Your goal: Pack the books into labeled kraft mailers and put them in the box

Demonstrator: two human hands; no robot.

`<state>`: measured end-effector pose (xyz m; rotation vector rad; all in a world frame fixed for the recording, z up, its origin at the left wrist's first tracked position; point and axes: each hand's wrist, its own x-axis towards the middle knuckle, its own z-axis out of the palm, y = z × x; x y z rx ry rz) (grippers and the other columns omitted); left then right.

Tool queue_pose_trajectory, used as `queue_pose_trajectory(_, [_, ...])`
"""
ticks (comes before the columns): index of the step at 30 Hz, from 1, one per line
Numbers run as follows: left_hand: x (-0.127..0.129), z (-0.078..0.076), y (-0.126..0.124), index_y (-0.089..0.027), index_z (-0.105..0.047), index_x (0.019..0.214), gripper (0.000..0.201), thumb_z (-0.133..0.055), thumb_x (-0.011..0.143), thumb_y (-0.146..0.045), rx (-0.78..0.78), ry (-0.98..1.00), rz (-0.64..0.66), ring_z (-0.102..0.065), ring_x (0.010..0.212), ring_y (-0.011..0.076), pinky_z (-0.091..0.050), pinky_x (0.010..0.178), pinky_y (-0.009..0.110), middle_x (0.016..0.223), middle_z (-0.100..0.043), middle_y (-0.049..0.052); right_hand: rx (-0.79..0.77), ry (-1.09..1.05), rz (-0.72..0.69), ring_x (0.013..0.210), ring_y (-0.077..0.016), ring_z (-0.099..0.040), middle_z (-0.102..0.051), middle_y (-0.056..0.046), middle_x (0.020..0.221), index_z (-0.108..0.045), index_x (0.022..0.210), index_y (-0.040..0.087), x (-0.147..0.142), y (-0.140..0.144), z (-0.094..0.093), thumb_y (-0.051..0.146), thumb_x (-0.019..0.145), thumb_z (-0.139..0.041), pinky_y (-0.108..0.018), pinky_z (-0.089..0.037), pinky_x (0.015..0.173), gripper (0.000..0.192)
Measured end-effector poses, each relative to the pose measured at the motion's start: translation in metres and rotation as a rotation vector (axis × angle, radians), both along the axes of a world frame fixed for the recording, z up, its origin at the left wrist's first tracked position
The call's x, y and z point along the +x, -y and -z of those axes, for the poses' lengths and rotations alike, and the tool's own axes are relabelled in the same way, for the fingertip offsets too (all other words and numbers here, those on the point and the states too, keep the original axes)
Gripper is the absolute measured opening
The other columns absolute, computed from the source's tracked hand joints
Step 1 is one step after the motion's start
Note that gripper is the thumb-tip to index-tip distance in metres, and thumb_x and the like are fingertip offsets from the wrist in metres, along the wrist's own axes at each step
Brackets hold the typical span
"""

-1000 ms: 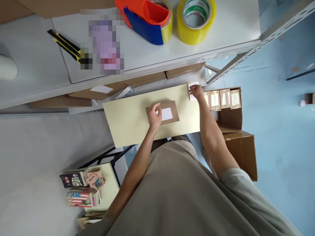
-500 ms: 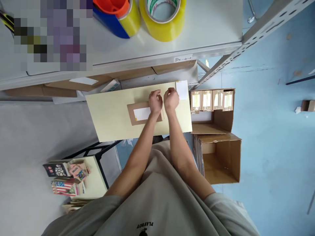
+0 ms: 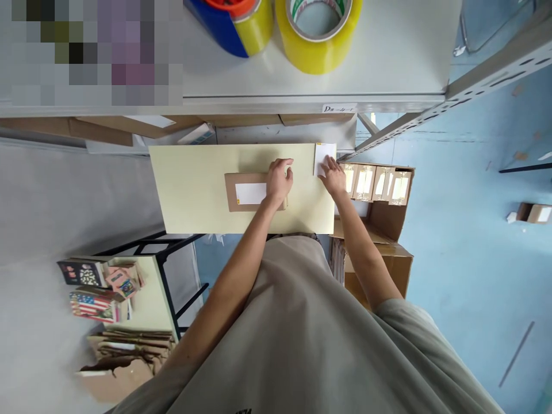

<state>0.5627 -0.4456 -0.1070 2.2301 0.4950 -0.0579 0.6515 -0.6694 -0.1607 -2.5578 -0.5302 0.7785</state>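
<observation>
A flat brown cardboard box [image 3: 232, 192] with a white label [image 3: 250, 194] lies on the pale yellow tabletop [image 3: 190, 190]. My left hand [image 3: 279, 179] is over the right end of this box, its fingers loosely bent and the thumb apart, with nothing visible between them. At the table's right edge, my right hand [image 3: 334, 177] reaches onto a small stack of white label sheets [image 3: 322, 154]. Its fingers are spread over the sheets, and the fingertips appear to touch the top one.
A grey metal shelf [image 3: 388, 63] runs across beyond the table, holding a roll of yellow tape [image 3: 317, 54] and a tape dispenser [image 3: 241, 31]. Small cartons [image 3: 382, 183] sit in an open box at right. Books [image 3: 92, 305] rest on a lower table at left.
My right hand has moved right, from beside my left hand to the white sheets, and its fingers have spread. My left hand has stayed near the box's right end. The view has shifted slightly.
</observation>
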Motion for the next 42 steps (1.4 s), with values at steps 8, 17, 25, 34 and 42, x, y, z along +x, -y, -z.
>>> queue_pose_trajectory(8, [0.004,0.001,0.016,-0.024,-0.081,0.133,0.039,-0.060,0.106,-0.006,0.004,-0.029,0.120,-0.073,0.141,0.0329,-0.056,0.131,0.050,0.143,-0.083,0.011,-0.030,0.002,-0.079,0.162,-0.0376,-0.063,-0.070,-0.021,0.171,-0.085,0.135,0.015,0.002,0.003,-0.016,0.012,0.115,-0.050,-0.059,-0.047,0.138,0.040])
queue_pose_trajectory(17, [0.056,0.044,0.052,-0.015,-0.066,0.168,0.069,-0.073,0.099,-0.014,-0.002,-0.204,0.415,-0.046,0.176,0.0409,-0.035,0.150,0.061,0.187,-0.053,0.019,0.042,0.177,0.061,0.135,-0.0377,-0.074,-0.082,-0.020,0.134,-0.080,0.131,0.019,0.068,-0.004,-0.036,0.031,0.123,-0.046,-0.054,-0.059,0.121,0.037])
queue_pose_trajectory(25, [0.105,0.079,0.068,-0.006,-0.050,0.179,0.110,-0.095,0.091,-0.052,-0.023,-0.360,0.463,-0.023,0.184,0.0558,-0.030,0.149,0.068,0.199,-0.021,0.030,0.022,0.131,0.035,0.144,-0.0366,-0.070,-0.075,-0.020,0.142,-0.076,0.135,0.013,0.109,-0.021,-0.051,0.029,0.128,-0.039,-0.060,-0.051,0.129,0.041])
queue_pose_trajectory(34, [0.115,0.093,0.064,-0.001,-0.048,0.180,0.109,-0.093,0.093,-0.048,-0.008,-0.381,0.472,-0.025,0.185,0.0532,-0.032,0.149,0.065,0.197,-0.023,0.033,0.099,0.126,0.042,0.143,-0.0330,-0.071,-0.076,-0.018,0.136,-0.075,0.129,0.009,0.130,-0.022,-0.038,0.029,0.130,-0.041,-0.053,-0.052,0.127,0.040])
queue_pose_trajectory(42, [0.117,0.086,0.069,0.002,-0.042,0.183,0.118,-0.097,0.089,-0.045,0.069,-0.431,0.500,-0.019,0.185,0.0560,-0.030,0.149,0.068,0.197,-0.019,0.036,0.179,0.137,0.049,0.144,-0.0325,-0.071,-0.079,-0.017,0.127,-0.076,0.120,0.009,0.142,-0.026,-0.019,0.030,0.130,-0.043,-0.057,-0.053,0.125,0.040])
